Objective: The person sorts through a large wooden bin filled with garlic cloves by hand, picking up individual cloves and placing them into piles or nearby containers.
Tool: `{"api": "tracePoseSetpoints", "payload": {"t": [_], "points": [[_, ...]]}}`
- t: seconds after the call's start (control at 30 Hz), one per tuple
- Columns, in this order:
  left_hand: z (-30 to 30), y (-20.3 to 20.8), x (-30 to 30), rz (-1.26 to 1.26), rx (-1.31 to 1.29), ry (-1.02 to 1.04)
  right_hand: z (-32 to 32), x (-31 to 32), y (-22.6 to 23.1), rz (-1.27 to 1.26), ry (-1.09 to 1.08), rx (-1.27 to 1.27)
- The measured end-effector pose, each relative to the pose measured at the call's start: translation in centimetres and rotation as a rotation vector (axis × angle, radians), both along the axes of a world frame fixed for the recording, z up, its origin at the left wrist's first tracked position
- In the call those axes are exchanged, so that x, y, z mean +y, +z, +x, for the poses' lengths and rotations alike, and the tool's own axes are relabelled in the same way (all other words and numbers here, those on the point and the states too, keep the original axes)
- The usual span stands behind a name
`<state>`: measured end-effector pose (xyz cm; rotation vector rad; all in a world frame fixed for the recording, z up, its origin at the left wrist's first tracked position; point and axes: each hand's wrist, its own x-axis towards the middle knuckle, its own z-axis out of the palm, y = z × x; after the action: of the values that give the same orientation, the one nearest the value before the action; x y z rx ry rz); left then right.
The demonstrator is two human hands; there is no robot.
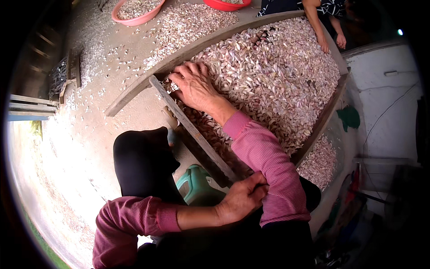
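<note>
A wooden-sided tray (197, 130) in front of me holds a thick layer of pale, purplish garlic cloves (264, 67). My right arm crosses the tray toward its far left corner. There my right hand (192, 85) rests on the cloves, fingers spread and bent, with the thumb side partly hidden. Close to the tray's near edge, my left hand (244, 199) has its fingers curled together against my right sleeve (273, 170). The sleeve hides the fingertips, so I cannot tell what they hold, if anything.
Across the tray, another person's hand (323, 44) touches the cloves. A pink basin (139, 20) and a red basin (227, 5) stand on the floor at the back, beside a loose pile of cloves (190, 20). A green plastic stool (193, 177) sits below the tray's near side.
</note>
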<state>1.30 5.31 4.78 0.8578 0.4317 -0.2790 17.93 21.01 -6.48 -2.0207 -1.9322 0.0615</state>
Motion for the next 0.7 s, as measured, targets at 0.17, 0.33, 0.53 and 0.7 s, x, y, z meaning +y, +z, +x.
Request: {"api": "tracePoseSetpoints", "payload": {"t": [0.17, 0.33, 0.53, 0.7], "points": [[-1.2, -0.6, -1.0, 0.021, -0.144, -0.240, 1.5, -8.3, 1.3, -0.061, -0.014, -0.047], [-2.2, -1.1, -1.6, 0.198, -0.188, -0.497, 5.3, -17.7, 3.7, -0.243, -0.152, -0.155], [-2.5, -2.0, -1.9, 0.296, -0.224, -0.378, 6.1, -23.4, 8.0, -0.434, -0.403, -0.149], [-1.2, -1.5, -1.3, 0.248, -0.148, -0.417, 6.4, -21.6, 6.8, -0.118, -0.420, 0.068]]}}
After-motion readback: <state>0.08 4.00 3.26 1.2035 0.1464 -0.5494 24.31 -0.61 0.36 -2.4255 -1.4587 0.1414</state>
